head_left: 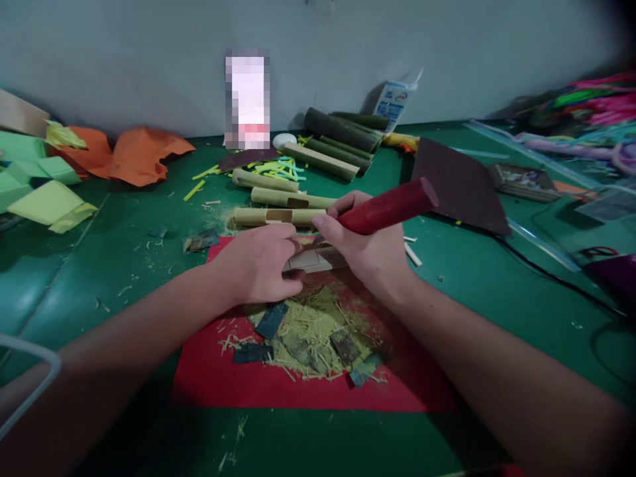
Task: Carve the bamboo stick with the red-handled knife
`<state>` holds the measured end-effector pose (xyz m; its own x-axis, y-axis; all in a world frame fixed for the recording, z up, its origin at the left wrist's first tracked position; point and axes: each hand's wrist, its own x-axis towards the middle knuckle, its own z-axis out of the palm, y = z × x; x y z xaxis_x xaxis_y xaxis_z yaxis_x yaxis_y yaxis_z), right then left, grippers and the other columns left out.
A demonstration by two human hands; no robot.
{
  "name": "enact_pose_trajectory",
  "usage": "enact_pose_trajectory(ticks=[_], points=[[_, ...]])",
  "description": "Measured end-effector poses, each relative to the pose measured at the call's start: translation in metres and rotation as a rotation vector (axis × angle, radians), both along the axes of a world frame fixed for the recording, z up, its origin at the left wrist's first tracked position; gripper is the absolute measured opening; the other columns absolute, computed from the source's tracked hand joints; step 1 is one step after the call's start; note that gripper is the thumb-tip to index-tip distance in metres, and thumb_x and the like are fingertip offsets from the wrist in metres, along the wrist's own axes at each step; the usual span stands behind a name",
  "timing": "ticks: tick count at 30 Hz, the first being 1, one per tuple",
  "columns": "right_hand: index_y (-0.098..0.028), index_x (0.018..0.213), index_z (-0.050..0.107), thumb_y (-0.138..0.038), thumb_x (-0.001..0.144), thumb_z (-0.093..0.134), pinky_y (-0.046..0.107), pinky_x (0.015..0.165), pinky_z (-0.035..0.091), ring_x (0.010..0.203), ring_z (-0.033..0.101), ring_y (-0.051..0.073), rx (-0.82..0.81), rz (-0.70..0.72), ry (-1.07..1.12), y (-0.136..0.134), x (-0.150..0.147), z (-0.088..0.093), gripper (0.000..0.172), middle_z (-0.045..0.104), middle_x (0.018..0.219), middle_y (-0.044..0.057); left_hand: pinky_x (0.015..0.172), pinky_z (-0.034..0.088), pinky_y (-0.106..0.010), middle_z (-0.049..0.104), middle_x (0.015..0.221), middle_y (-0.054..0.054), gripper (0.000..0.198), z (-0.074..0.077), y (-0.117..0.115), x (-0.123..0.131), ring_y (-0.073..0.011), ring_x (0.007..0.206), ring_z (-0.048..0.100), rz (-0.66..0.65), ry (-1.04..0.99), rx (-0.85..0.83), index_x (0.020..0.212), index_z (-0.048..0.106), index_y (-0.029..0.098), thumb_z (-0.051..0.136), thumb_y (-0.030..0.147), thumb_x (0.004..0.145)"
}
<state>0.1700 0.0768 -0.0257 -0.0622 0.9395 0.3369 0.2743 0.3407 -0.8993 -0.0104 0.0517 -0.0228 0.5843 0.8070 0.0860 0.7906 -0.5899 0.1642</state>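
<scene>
My right hand (pixel 365 245) is wrapped round a tool with a thick red handle (pixel 387 207), its butt pointing up and right. The working end, hidden by my fingers, is at a pale split bamboo piece (pixel 311 260) with pencil lines on it. My left hand (pixel 261 262) grips the left end of that piece, thumb below and fingers above. Under both hands lies a red sheet (pixel 213 384), with a heap of bamboo shavings and dust (pixel 311 324) and several dark bark chips (pixel 272 319). Just behind, a bamboo tube with a cut-out window (pixel 248 216) lies crosswise.
More bamboo tubes (pixel 342 129) lie near the wall, beside yellow and teal strips (pixel 271 169). A blurred-out upright screen (pixel 247 93) leans there. Crumpled orange paper (pixel 142 156) sits left; a dark board (pixel 457 185), a cable (pixel 551 275) and colourful craft stems (pixel 596 112) are right.
</scene>
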Motion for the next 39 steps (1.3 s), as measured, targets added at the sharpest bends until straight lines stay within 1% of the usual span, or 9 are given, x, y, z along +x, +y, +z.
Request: enact_pose_trajectory(ticks=[7, 10, 14, 17, 21, 26, 30, 35, 39], points=[[-0.024, 0.073, 0.059, -0.031, 0.082, 0.069, 0.031, 0.051, 0.04, 0.056, 0.056, 0.015, -0.016, 0.023, 0.079, -0.001, 0.014, -0.001, 0.014, 0.059, 0.061, -0.002, 0.071, 0.05, -0.036, 0.063, 0.087, -0.009, 0.025, -0.002, -0.001, -0.001, -0.0241, 0.083, 0.062, -0.048, -0.059, 0.064, 0.087, 0.071, 0.012, 0.055, 0.029, 0.08], [-0.025, 0.067, 0.057, -0.031, 0.081, 0.071, 0.031, 0.05, 0.04, 0.054, 0.054, 0.015, 0.0, -0.019, 0.104, -0.001, 0.015, -0.001, 0.021, 0.057, 0.058, -0.001, 0.066, 0.048, -0.035, 0.062, 0.083, -0.009, 0.023, -0.003, -0.001, -0.001, -0.023, 0.077, 0.06, -0.058, -0.068, 0.099, 0.084, 0.07, 0.012, 0.054, 0.028, 0.08], [-0.026, 0.059, 0.052, -0.025, 0.08, 0.071, 0.031, 0.051, 0.042, 0.052, 0.052, 0.014, 0.074, -0.06, 0.071, 0.001, 0.01, -0.001, 0.028, 0.054, 0.056, -0.002, 0.066, 0.048, -0.035, 0.062, 0.083, -0.008, 0.023, -0.004, -0.001, -0.001, -0.0232, 0.078, 0.061, -0.053, -0.08, 0.081, 0.084, 0.07, 0.011, 0.055, 0.028, 0.079], [-0.026, 0.061, 0.052, -0.022, 0.079, 0.069, 0.032, 0.054, 0.044, 0.056, 0.054, 0.015, 0.118, -0.068, 0.053, 0.002, 0.007, -0.003, 0.025, 0.054, 0.059, -0.002, 0.071, 0.049, -0.037, 0.064, 0.09, -0.01, 0.027, -0.004, -0.002, 0.0, -0.0248, 0.085, 0.062, -0.051, -0.08, 0.056, 0.09, 0.071, 0.01, 0.056, 0.03, 0.08], [-0.027, 0.064, 0.054, -0.024, 0.081, 0.064, 0.033, 0.057, 0.046, 0.059, 0.058, 0.017, 0.093, -0.039, 0.058, 0.002, 0.006, -0.009, 0.02, 0.053, 0.06, -0.002, 0.072, 0.05, -0.037, 0.063, 0.091, -0.01, 0.031, -0.001, -0.005, 0.001, -0.0249, 0.086, 0.062, -0.021, -0.075, 0.018, 0.096, 0.072, 0.01, 0.057, 0.03, 0.079], [-0.026, 0.064, 0.053, -0.027, 0.08, 0.064, 0.033, 0.055, 0.044, 0.055, 0.054, 0.015, 0.087, -0.025, 0.03, -0.001, 0.006, -0.01, 0.02, 0.052, 0.06, -0.002, 0.071, 0.05, -0.037, 0.063, 0.091, -0.009, 0.03, 0.001, -0.006, 0.003, -0.0252, 0.087, 0.062, -0.012, -0.088, 0.012, 0.097, 0.072, 0.011, 0.058, 0.029, 0.077], [-0.026, 0.065, 0.052, -0.032, 0.081, 0.062, 0.032, 0.054, 0.042, 0.058, 0.055, 0.016, 0.052, -0.016, 0.004, -0.005, 0.004, -0.006, 0.02, 0.053, 0.061, -0.001, 0.07, 0.05, -0.037, 0.063, 0.09, -0.009, 0.026, -0.001, -0.005, 0.003, -0.0253, 0.086, 0.062, -0.017, -0.089, 0.029, 0.093, 0.071, 0.012, 0.059, 0.03, 0.078], [-0.024, 0.064, 0.05, -0.031, 0.078, 0.061, 0.03, 0.054, 0.039, 0.059, 0.05, 0.014, 0.076, -0.012, -0.059, -0.006, 0.001, -0.001, 0.019, 0.052, 0.061, -0.002, 0.065, 0.048, -0.035, 0.063, 0.089, -0.009, 0.024, -0.003, -0.005, 0.003, -0.0243, 0.083, 0.062, -0.01, -0.082, 0.059, 0.09, 0.07, 0.013, 0.06, 0.032, 0.078], [-0.024, 0.06, 0.046, -0.029, 0.075, 0.061, 0.029, 0.052, 0.036, 0.055, 0.044, 0.011, 0.035, 0.015, -0.08, -0.003, -0.001, 0.002, 0.022, 0.049, 0.057, -0.003, 0.063, 0.046, -0.033, 0.062, 0.087, -0.008, 0.021, -0.001, -0.006, 0.004, -0.0234, 0.081, 0.061, -0.001, -0.039, 0.073, 0.083, 0.068, 0.014, 0.062, 0.033, 0.077]])
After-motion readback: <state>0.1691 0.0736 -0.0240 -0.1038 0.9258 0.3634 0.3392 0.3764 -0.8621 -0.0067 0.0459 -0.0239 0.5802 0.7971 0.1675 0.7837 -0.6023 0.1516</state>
